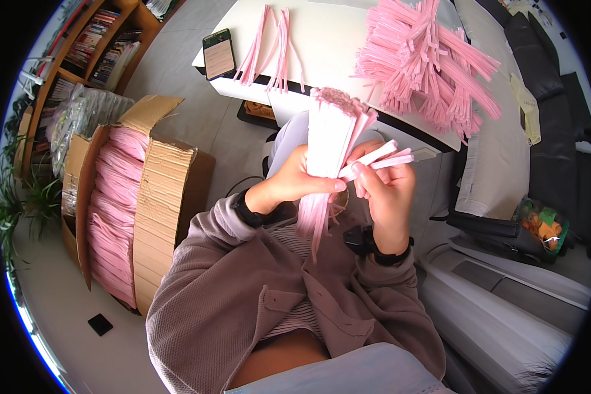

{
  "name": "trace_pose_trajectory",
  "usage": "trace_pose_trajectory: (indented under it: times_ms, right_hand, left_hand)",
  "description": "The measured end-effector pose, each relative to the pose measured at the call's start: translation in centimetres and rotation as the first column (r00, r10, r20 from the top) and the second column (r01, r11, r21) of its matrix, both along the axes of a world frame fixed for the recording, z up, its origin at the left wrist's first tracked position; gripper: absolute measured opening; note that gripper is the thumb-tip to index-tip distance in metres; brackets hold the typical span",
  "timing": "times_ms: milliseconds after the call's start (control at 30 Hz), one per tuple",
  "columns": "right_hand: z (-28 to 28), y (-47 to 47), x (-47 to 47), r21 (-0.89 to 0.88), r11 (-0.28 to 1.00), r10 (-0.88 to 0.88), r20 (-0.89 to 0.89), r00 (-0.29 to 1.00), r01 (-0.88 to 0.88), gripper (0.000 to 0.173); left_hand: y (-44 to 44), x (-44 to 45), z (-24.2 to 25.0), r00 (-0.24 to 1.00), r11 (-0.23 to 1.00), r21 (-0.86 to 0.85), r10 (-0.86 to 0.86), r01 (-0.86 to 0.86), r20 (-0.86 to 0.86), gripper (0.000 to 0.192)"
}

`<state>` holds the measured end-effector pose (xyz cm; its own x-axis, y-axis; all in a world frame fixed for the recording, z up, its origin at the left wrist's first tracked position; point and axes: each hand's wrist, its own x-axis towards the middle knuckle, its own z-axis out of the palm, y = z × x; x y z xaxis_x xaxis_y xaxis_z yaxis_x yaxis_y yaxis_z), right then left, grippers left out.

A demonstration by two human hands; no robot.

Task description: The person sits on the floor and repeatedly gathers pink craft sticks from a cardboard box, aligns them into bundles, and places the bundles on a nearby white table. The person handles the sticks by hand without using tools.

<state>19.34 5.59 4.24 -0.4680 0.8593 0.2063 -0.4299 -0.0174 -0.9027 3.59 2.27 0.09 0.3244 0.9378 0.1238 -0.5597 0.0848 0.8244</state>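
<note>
My left hand (pixel 293 175) grips a thick bundle of thin pink strips (pixel 327 133) around its lower part, thumb across the front. The bundle stands roughly upright, with its cut ends fanned at the top and loose ends hanging below the hand. Two light pink strip ends (pixel 379 155) stick out sideways between the thumb and fingers of my right hand (pixel 386 180), close against the bundle's right side. Whether these ends join the bundle is hidden by the fingers. Ahead, a large heap of pink strip bundles (pixel 418 64) lies on the white table (pixel 325 39).
Two small groups of pink strips (pixel 276 54) and a smartphone (pixel 219 54) lie along the table's near edge. To the left stands an open cardboard box (pixel 160 207) packed with pink strips (pixel 115 216). A bookshelf (pixel 69 59) is behind it; a dark sofa (pixel 554 128) is at right.
</note>
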Motion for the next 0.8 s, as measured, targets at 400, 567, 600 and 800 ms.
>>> trace_pose_trajectory:
  times_ms: [400, 567, 600, 800]
  right_hand:
    - [-0.1, -1.1, -0.8, 0.212, 0.97, -0.137, 0.074, 0.988, 0.118, 0.017]
    - [0.3, -1.0, -0.8, 0.177, 0.983, -0.077, 0.113, 0.991, 0.056, 0.013]
    - [0.4, -1.1, -0.9, 0.169, 0.983, -0.091, 0.128, 0.988, 0.068, 0.012]
    - [0.2, -1.4, -1.0, 0.157, 0.984, -0.109, 0.139, 0.984, 0.087, 0.013]
  left_hand:
    - [-0.2, 0.0, -0.1, 0.968, 0.948, 0.266, 0.215, -0.175, -0.128, 0.033]
    - [-0.1, -0.3, -0.1, 0.974, 0.946, 0.297, 0.178, -0.129, -0.142, 0.035]
    - [-0.1, -0.4, -0.1, 0.973, 0.948, 0.295, 0.172, -0.12, -0.154, 0.035]
    - [0.0, -0.5, -0.5, 0.967, 0.951, 0.286, 0.175, -0.117, -0.185, 0.035]
